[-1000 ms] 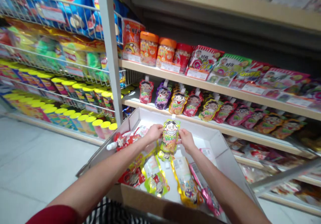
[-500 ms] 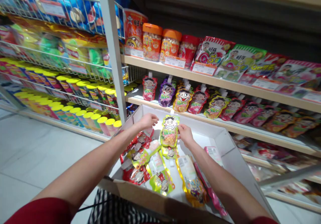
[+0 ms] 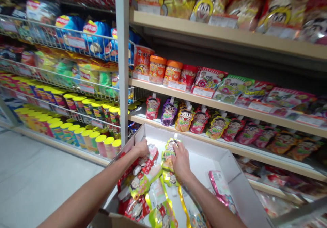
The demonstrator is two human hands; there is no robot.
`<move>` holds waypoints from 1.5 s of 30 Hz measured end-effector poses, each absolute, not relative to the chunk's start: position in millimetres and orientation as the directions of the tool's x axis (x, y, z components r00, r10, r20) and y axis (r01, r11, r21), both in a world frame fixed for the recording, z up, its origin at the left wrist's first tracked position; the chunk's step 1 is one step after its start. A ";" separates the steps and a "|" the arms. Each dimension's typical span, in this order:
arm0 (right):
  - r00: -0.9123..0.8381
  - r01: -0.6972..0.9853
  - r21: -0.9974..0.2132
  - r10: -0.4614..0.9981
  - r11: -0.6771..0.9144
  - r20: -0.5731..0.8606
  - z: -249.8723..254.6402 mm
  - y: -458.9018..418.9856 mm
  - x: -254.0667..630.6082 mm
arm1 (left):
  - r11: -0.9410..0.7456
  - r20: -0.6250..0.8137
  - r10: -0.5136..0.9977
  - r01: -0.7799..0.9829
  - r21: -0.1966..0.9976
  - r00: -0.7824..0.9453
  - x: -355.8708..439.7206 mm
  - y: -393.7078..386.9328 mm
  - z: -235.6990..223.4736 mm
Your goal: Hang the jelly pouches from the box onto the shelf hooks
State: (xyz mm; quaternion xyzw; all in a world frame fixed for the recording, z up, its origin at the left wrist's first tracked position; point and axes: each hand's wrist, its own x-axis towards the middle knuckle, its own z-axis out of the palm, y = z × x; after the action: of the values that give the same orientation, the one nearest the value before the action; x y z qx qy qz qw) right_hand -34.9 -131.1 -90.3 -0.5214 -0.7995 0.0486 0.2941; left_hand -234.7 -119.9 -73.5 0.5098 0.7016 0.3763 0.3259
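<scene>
My right hand (image 3: 182,161) has its fingers over the front of a yellow-green jelly pouch (image 3: 167,158) with a white spout and a cartoon face, closed on its right edge. This pouch lies over another green one in the white carton (image 3: 201,149). At the carton's left side my left hand (image 3: 141,148) has its fingers curled down at a red jelly pouch (image 3: 150,160); its fingertips are partly hidden. Below the hands lie more pouches, among them a green one (image 3: 159,200), a yellow one (image 3: 190,206) and a pink one (image 3: 221,190).
Behind the carton, a shelf (image 3: 153,122) bears a row of upright spouted pouches (image 3: 185,117). The shelf above it holds orange-lidded jars (image 3: 157,69) and candy bags (image 3: 233,88). A grey post (image 3: 123,61) separates these from wire racks with chips and yellow-lidded cans (image 3: 100,143).
My left hand let go of the yellow-green pouch and moved left and down to the red pouches. My right hand lowered that pouch into the carton. The view tilted upward.
</scene>
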 end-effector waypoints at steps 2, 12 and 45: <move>-0.388 0.785 -0.329 0.831 0.524 0.398 -92.2 -136.8 -39.6 | 0.267 -0.107 0.943 0.529 0.805 -0.314 -233.4 -119.0 -72.3; -0.507 0.678 -0.337 0.748 0.653 0.429 -93.9 -144.2 -57.3 | 0.323 -0.308 0.945 0.197 0.926 -0.107 -213.6 -125.9 -32.7; 0.072 -0.010 -0.985 0.983 0.170 0.169 -22.2 -110.8 65.0 | -0.119 0.122 0.992 0.060 0.991 -0.034 -75.1 -98.1 -16.7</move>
State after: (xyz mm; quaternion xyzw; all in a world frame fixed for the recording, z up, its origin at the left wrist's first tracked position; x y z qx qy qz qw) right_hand 65.0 -110.8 -22.2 -0.4689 -0.5186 0.4414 0.5624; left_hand -75.1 -98.1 -16.7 0.5339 0.4924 0.5241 0.4448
